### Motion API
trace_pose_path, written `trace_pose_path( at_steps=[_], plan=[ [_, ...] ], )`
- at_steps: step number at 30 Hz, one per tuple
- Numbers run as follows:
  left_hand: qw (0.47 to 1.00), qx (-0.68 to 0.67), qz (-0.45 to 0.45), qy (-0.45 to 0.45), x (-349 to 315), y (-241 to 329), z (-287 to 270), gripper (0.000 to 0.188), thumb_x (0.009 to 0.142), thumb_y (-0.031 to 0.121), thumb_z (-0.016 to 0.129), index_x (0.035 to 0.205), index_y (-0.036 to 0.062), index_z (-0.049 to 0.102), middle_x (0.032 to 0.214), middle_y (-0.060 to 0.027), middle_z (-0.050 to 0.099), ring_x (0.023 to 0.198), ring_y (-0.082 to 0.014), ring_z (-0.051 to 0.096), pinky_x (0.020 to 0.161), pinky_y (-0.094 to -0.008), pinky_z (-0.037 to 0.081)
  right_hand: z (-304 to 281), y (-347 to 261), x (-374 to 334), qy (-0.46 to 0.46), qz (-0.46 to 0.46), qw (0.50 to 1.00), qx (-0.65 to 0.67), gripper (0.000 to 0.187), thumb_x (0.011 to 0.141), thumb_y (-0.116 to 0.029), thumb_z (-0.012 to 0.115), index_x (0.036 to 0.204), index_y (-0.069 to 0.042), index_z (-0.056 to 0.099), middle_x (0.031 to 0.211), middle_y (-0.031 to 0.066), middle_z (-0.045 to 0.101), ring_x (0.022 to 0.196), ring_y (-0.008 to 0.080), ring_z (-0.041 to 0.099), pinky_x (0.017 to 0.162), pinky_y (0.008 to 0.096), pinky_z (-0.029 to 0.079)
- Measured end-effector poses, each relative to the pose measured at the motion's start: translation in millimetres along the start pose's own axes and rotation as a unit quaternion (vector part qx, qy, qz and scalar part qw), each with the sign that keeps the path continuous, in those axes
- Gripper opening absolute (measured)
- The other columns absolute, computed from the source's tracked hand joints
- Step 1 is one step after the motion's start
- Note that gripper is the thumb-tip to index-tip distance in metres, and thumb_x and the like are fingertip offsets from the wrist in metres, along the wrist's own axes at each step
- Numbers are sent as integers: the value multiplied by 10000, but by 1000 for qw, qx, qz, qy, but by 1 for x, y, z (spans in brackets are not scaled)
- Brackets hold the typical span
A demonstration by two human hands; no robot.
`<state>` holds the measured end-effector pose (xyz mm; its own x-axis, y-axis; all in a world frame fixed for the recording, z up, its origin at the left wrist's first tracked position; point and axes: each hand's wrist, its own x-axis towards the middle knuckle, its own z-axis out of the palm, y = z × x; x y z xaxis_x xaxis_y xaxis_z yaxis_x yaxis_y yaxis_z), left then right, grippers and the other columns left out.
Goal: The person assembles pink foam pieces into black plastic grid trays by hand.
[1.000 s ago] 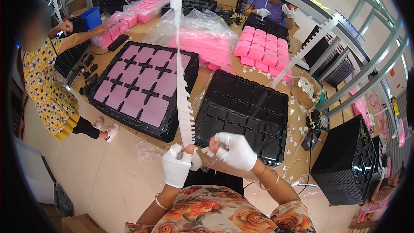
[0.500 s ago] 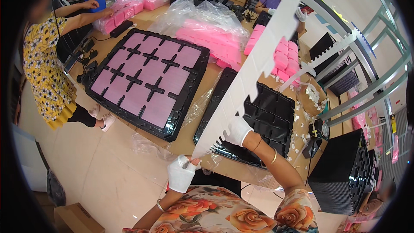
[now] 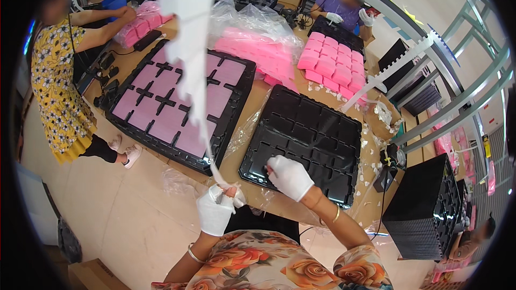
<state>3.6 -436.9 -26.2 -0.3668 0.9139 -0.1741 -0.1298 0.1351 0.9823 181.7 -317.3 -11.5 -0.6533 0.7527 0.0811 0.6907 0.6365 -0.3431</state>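
My left hand [image 3: 215, 212], in a white glove with bare fingertips, is closed in a pinch on the lower end of a long white notched strip [image 3: 194, 48]. The strip rises, blurred, in front of a tray with pink-mauve panels [image 3: 183, 88] and black cross-shaped dividers. My right hand [image 3: 290, 177], gloved too, is over the near left part of a glossy black compartment tray [image 3: 314, 129]. Its fingers are curled together. Whatever they pinch, if anything, is too small or hidden to make out.
Pink foam blocks [image 3: 333, 64] and plastic-wrapped pink pieces [image 3: 258, 51] lie farther back. White scraps litter the table [image 3: 373, 182] at right, below a metal frame [image 3: 457, 110]. Stacked black trays [image 3: 422, 209] stand at right. Co-workers are at left and far right.
The strip has swung from leaning right to nearly upright at left, uncovering the black tray. My right hand has come off the strip, down over the tray's near edge. The left keeps its pinch.
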Motion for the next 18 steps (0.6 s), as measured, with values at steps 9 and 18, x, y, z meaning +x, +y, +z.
trace_pose_path(
  at_steps=[9, 18],
  plan=[
    [995, 21, 5, -95, -23, 34, 39, 264, 940, 169, 580, 912, -91, 615, 816, -135, 685, 704, -179, 684, 595, -246, 538, -41, -21, -78, -15, 177, 888, 424, 78, 888, -12, 568, 857, -29, 498, 819, 20, 596, 735, 75, 546, 639, 233, 474],
    [984, 105, 78, -119, -41, 21, 70, 176, 870, 126, 684, 831, -24, 599, 714, -7, 616, 653, -40, 514, 570, -209, 431, -54, -19, -104, 65, 177, 897, 399, 140, 876, -109, 650, 994, -38, 625, 752, 11, 652, 619, 31, 562, 563, 212, 489]
  ],
)
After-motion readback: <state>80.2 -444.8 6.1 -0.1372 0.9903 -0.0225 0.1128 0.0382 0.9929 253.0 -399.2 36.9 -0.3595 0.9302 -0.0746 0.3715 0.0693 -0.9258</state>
